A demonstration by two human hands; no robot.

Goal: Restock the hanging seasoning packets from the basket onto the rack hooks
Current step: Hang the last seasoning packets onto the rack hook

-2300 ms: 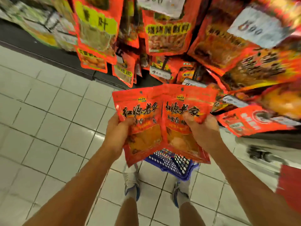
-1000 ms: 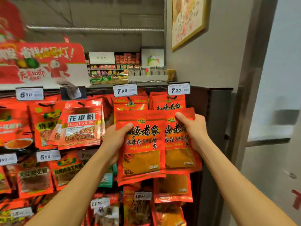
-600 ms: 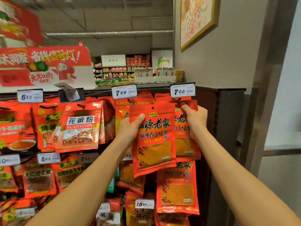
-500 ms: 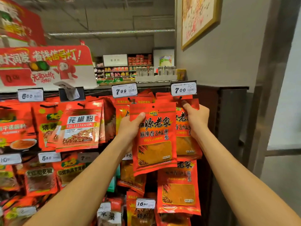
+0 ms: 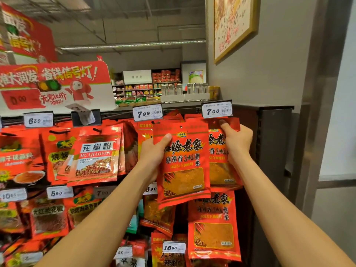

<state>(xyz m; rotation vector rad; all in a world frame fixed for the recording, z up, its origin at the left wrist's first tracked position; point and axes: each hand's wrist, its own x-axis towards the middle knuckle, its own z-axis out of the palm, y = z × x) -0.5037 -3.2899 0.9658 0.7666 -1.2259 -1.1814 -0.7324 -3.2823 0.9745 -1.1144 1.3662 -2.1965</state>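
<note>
While the left hand (image 5: 154, 151) grips one red packet (image 5: 183, 162) by its side, the right hand (image 5: 238, 141) pinches a second packet (image 5: 219, 166) up at the rack's top right corner under the 7.00 tag (image 5: 216, 110). Its hook is hidden, so the hole may miss and the packet drop.

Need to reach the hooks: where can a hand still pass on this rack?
Little room. A dark gap runs between the right-hand packet and the grey end panel, beside the right hand. Everywhere left of the left hand, packets overlap beneath the price tags.
</note>
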